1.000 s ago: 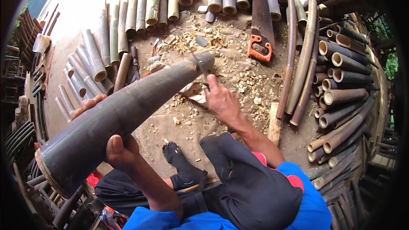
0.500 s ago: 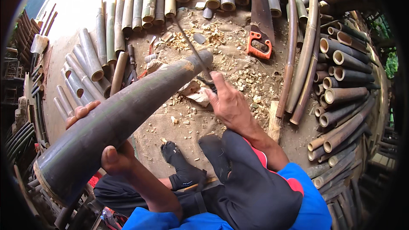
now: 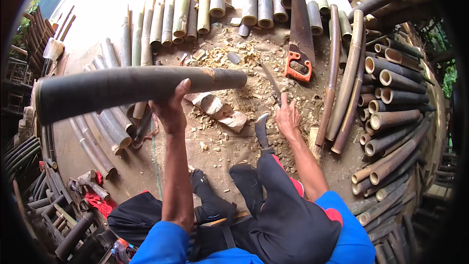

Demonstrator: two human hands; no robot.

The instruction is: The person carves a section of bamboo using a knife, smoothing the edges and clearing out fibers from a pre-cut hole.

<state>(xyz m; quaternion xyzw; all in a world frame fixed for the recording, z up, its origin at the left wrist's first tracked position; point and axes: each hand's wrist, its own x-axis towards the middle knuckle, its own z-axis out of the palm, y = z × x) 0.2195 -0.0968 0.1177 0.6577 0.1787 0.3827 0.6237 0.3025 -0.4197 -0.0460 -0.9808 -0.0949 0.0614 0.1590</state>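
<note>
My left hand point(image 3: 168, 107) is wrapped round a long, dark bamboo tube point(image 3: 112, 85), holding it nearly level above the ground. The tube is wide at its left end, and its narrower right end has a pale trimmed ring. Low over the wood chips, my right hand point(image 3: 289, 117) grips the dark handle of a thin knife point(image 3: 270, 79), whose blade points away and to the left. A short curved tool point(image 3: 262, 129) with a shiny tip lies between that hand and my knee. Beneath the tube's right end rests a pale chopped wood block point(image 3: 217, 110).
A handsaw point(image 3: 299, 63) with an orange handle lies beyond my right hand. Bamboo lengths point(image 3: 264, 7) line the far side, with more bamboo tubes point(image 3: 398, 95) stacked at right. Wood shavings point(image 3: 229, 54) cover the middle ground. A hammer-like tool point(image 3: 93, 183) sits at lower left.
The bamboo tube has swung from a slant to nearly level, and my left hand has shifted along it. My right hand and knife have moved right, away from the tube.
</note>
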